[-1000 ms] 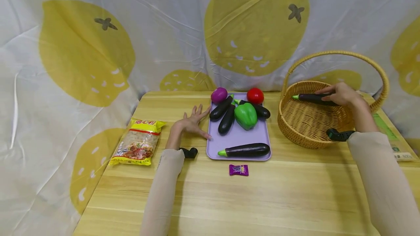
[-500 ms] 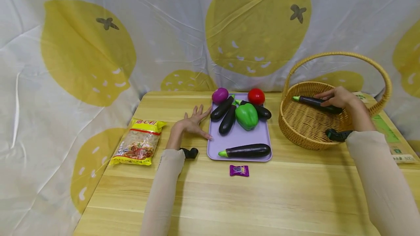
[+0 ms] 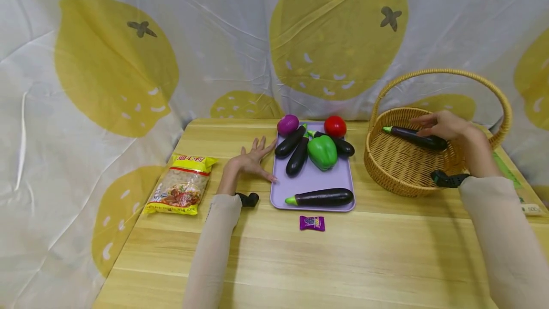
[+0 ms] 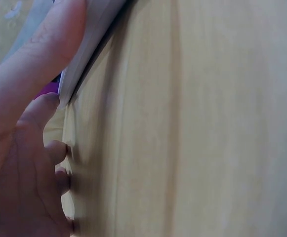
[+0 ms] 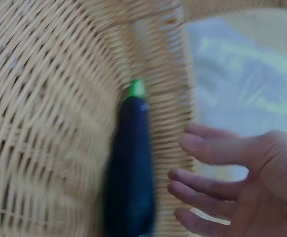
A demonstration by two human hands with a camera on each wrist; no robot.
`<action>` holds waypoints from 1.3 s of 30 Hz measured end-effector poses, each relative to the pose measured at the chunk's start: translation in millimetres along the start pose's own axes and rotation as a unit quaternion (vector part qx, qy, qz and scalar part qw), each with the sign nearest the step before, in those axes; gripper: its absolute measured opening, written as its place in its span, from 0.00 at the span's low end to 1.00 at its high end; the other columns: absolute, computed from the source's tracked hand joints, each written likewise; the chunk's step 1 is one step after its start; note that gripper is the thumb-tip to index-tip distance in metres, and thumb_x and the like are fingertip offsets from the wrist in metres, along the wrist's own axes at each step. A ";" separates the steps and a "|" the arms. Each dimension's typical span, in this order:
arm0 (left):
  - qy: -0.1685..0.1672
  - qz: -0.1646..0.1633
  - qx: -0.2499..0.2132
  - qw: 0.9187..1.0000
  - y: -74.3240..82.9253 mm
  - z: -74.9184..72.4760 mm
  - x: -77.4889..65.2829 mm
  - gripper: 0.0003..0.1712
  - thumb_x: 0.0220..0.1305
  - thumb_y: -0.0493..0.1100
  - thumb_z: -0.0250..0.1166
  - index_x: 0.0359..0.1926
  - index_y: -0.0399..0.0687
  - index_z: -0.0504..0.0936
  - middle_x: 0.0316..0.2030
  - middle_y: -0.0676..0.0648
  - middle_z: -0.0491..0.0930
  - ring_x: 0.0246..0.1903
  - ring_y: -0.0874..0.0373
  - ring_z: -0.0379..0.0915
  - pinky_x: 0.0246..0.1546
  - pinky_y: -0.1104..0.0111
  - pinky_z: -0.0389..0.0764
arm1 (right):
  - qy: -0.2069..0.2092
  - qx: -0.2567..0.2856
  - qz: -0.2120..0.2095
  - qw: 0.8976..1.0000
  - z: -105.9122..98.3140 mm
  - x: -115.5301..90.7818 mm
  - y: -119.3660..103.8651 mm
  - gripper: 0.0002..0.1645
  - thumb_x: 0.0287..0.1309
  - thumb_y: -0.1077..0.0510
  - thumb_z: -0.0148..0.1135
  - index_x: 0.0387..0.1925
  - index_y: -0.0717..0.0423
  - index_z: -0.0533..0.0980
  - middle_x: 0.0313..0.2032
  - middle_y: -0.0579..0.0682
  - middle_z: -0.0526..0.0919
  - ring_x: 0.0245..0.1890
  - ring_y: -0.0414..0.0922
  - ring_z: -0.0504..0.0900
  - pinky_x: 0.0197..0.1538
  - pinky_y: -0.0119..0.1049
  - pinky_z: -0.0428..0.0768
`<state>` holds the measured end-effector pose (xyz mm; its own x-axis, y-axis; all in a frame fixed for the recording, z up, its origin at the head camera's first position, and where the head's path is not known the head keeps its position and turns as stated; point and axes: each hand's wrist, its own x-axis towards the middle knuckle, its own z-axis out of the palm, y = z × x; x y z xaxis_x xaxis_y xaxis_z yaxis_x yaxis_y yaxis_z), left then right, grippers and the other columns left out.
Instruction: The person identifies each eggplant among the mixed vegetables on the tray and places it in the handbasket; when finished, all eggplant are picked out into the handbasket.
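From the head, an eggplant (image 3: pixel 411 136) lies in the basket's (image 3: pixel 396 162) far side; its placing looks done. In the left wrist view, the left hand (image 4: pixel 22 163) spreads beside the tray (image 4: pixel 91 47), grip empty. In the right wrist view, the right hand's (image 5: pixel 266 182) grip is parted, empty; next calls for withdrawing clear.

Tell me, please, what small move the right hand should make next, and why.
I'd probably lift the right hand clear of the basket: in the right wrist view, its fingers stand apart from the eggplant, which lies inside unheld.
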<state>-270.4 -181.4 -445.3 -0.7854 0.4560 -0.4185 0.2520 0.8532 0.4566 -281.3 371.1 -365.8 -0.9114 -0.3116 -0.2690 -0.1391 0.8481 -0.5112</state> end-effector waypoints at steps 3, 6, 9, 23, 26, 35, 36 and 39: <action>0.001 0.001 0.000 1.000 -0.3 -0.8 0.6 0.75 0.53 0.66 0.78 0.83 0.68 0.31 0.82 0.41 0.17 0.81 0.42 0.09 0.75 0.34 0.18 | 0.000 -0.016 -0.028 0.999 -2.6 -10.5 -20.5 0.33 0.77 0.57 0.56 0.76 0.65 0.63 0.72 0.75 0.64 0.63 0.72 0.74 0.55 0.55 0.81; 0.001 0.001 0.001 1.000 -0.5 -0.9 0.9 0.75 0.52 0.66 0.78 0.83 0.68 0.31 0.82 0.40 0.17 0.81 0.41 0.09 0.75 0.33 0.18 | 0.021 -0.027 -0.067 0.997 0.7 -24.7 -45.1 0.32 0.76 0.53 0.57 0.75 0.58 0.67 0.73 0.70 0.67 0.62 0.64 0.77 0.49 0.40 0.79; 0.001 0.001 0.002 1.000 -0.6 -0.4 1.2 0.75 0.52 0.66 0.78 0.83 0.68 0.31 0.82 0.39 0.18 0.81 0.40 0.10 0.75 0.32 0.20 | 0.054 -0.019 -0.108 0.993 13.1 -41.6 -68.9 0.26 0.75 0.54 0.59 0.71 0.52 0.74 0.69 0.61 0.76 0.51 0.50 0.81 0.42 0.32 0.76; 0.002 0.009 0.002 1.000 -0.9 0.4 1.2 0.76 0.52 0.65 0.79 0.83 0.66 0.31 0.81 0.39 0.17 0.81 0.40 0.09 0.75 0.32 0.19 | -0.014 0.084 -0.248 0.965 129.1 -44.3 -145.8 0.23 0.67 0.48 0.68 0.63 0.32 0.80 0.63 0.40 0.81 0.66 0.46 0.77 0.66 0.45 0.78; 0.001 0.008 0.001 1.000 -1.1 -0.4 2.0 0.76 0.52 0.66 0.78 0.83 0.67 0.30 0.81 0.39 0.16 0.81 0.40 0.08 0.75 0.32 0.19 | -0.035 0.088 -0.275 0.957 151.3 -33.7 -156.4 0.25 0.65 0.50 0.71 0.63 0.41 0.82 0.63 0.42 0.82 0.67 0.47 0.76 0.69 0.47 0.76; -0.003 0.008 0.004 1.000 0.7 -0.5 3.6 0.75 0.53 0.67 0.78 0.83 0.69 0.30 0.82 0.40 0.16 0.81 0.41 0.08 0.75 0.33 0.19 | -0.058 0.071 -0.294 0.951 179.2 -19.6 -170.0 0.22 0.65 0.57 0.70 0.61 0.50 0.83 0.56 0.49 0.84 0.57 0.48 0.82 0.60 0.45 0.82; -0.002 0.006 0.006 1.000 0.3 -0.2 3.4 0.75 0.53 0.67 0.78 0.83 0.68 0.30 0.82 0.39 0.16 0.81 0.40 0.09 0.75 0.33 0.19 | -0.059 0.067 -0.294 0.952 180.2 -19.0 -171.7 0.22 0.65 0.57 0.70 0.60 0.49 0.83 0.55 0.49 0.84 0.56 0.47 0.82 0.60 0.44 0.82; 0.000 0.004 0.009 1.000 -0.8 0.3 2.3 0.76 0.53 0.66 0.78 0.83 0.67 0.30 0.81 0.39 0.17 0.81 0.40 0.09 0.75 0.32 0.20 | -0.059 0.045 -0.294 0.953 183.5 -17.1 -175.9 0.21 0.66 0.58 0.70 0.60 0.47 0.84 0.53 0.47 0.85 0.54 0.45 0.82 0.58 0.39 0.82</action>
<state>-272.2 -181.0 -447.0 -0.7828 0.4636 -0.4150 0.2690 0.8536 0.4461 -170.1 148.6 -421.1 -0.6358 -0.7718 -0.0015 -0.5736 0.4738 -0.6682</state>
